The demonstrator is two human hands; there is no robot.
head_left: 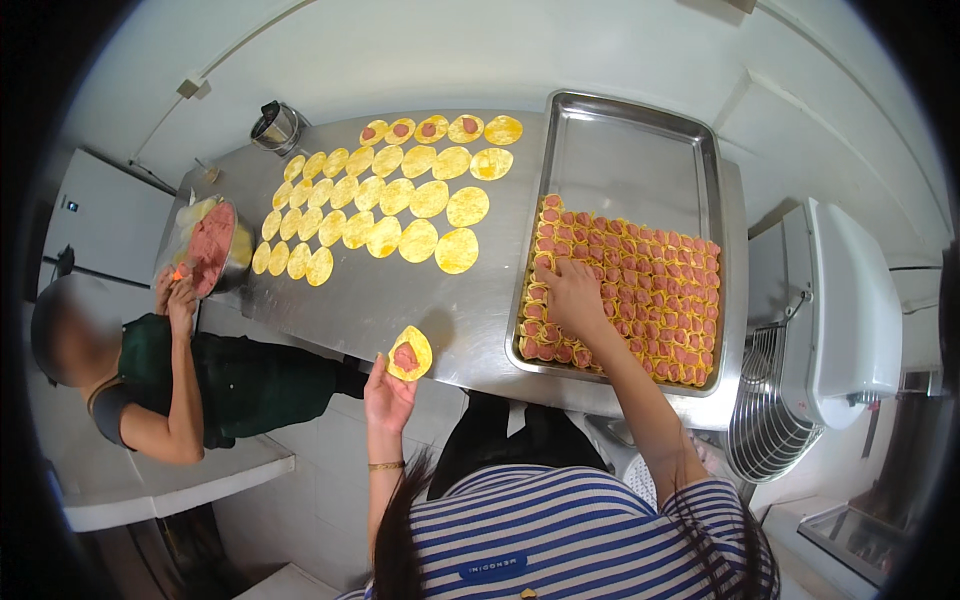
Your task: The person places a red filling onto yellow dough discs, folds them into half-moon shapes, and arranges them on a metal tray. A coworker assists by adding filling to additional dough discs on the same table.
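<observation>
My left hand point(389, 397) holds up a round yellow dough wrapper point(421, 340) with a lump of pink meat filling point(405, 358) on it, just off the table's near edge. Over on the right, my right hand point(574, 296) reaches into a large metal tray point(640, 119). Its fingers are drawn together at a dumpling along the left side of the packed rows. These open-topped dumplings point(650, 290) have yellow skins and pink tops, and they fill the tray's near part. My right hand covers some of them.
Rows of yellow wrappers point(429, 199) lie on the steel table point(330, 325); several at the back carry meat. At left, a person point(180, 370) stands by a bowl of pink meat point(212, 245). A metal pitcher point(283, 128) stands behind. A white guarded machine point(840, 310) is at right.
</observation>
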